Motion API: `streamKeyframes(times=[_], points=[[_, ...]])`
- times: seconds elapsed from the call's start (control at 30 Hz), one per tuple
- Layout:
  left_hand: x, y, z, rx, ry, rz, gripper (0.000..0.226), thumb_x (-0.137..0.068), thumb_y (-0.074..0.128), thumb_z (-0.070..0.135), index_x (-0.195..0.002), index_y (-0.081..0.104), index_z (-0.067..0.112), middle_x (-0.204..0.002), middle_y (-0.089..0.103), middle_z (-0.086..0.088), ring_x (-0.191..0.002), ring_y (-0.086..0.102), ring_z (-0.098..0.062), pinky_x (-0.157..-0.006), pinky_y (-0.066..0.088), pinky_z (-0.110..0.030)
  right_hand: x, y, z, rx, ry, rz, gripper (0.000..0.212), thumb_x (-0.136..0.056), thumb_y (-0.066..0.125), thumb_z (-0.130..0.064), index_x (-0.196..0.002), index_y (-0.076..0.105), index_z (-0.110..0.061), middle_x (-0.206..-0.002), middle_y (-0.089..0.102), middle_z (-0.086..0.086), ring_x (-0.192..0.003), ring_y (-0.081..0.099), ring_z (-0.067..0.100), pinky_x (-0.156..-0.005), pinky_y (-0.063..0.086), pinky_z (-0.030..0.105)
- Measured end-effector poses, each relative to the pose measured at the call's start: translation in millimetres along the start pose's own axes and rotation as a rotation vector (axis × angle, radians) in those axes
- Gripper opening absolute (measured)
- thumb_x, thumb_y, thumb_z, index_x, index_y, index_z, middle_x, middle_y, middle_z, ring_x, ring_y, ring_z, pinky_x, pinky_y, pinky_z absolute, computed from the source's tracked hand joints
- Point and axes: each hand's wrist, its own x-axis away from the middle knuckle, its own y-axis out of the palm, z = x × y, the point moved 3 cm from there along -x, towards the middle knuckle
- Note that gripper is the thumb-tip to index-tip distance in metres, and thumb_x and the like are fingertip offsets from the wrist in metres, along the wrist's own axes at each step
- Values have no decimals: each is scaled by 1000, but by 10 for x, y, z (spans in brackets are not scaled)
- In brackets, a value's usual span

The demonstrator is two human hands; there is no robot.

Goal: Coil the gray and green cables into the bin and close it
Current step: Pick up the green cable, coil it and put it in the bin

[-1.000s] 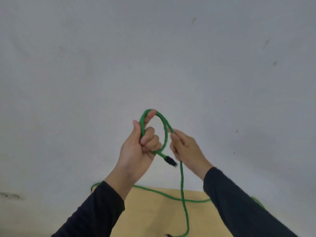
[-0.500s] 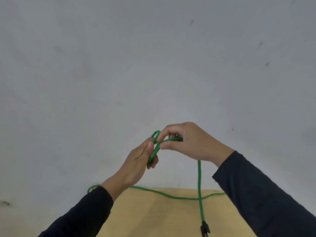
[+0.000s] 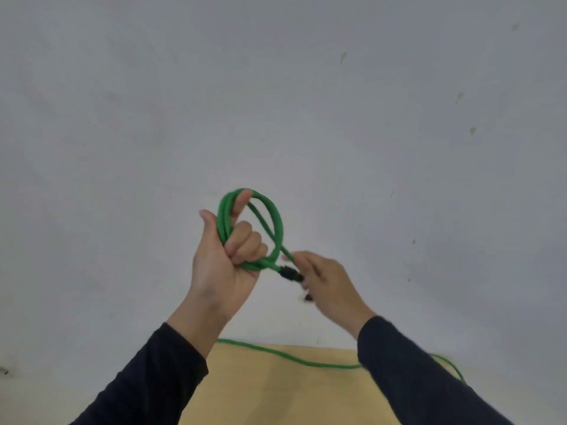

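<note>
Head view, the only one.

Left hand (image 3: 225, 259) raised in front of the wall (image 3: 122, 118), palm toward the camera, fingers (image 3: 245, 240) curled shut around two or so loops of the green cable (image 3: 277, 222); index finger poked up through the top of the coil, thumb sticking out free on the far side. Loops standing roughly upright, long axis running from the fingertip down to the heel of the palm.

Black plug (image 3: 288, 273) jutting out of the bottom of the coil, down and to the right. Right hand (image 3: 325, 280) just beside it, blurred, fingers closed on the strand leading away from the loops. Exact pinch hard to make out through the blur.

Relation that matters: loose cable lying below and to the right of the coil, so nearer the right hand. Next wrap likely fed by the right hand, up and over the left index finger.

Slack trailing along the tan tabletop (image 3: 276, 391) at the bottom, one run crossing left to right, another curving behind the right sleeve (image 3: 423, 372). A good stretch left uncoiled, by the look of it.

Pale grey wall behind, a few small marks. No bin, no gray cable anywhere in sight.
</note>
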Motion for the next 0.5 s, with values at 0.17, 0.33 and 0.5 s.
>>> streamKeyframes(times=[0.17, 0.33, 0.5], points=[[-203, -226, 149, -559, 179, 224, 60, -91, 14, 60, -107, 62, 27, -45, 23, 10, -44, 21, -8, -52, 25, -20, 357, 394, -253, 215, -166, -222, 24, -97, 40, -26, -114, 53, -15, -64, 50, -4, -55, 43, 12, -57, 38, 28], [-47, -381, -85, -1194, 155, 94, 53, -93, 16, 54, -111, 60, 32, -52, 34, 9, -47, 34, -5, -49, 33, -14, 287, 208, -627, 322, -340, -248, 22, -94, 47, -22, -110, 59, -16, -92, 65, -1, -74, 50, 8, -71, 42, 22], [84, -387, -298, -1151, -33, -75, 61, -95, 18, 55, -68, 55, 15, -52, 47, 8, -51, 42, -14, -55, 39, -31, 77, -126, -748, 319, -399, -307, 9, -85, 61, -15, -91, 68, -15, -83, 69, -5, -76, 58, 1, -73, 44, 14]])
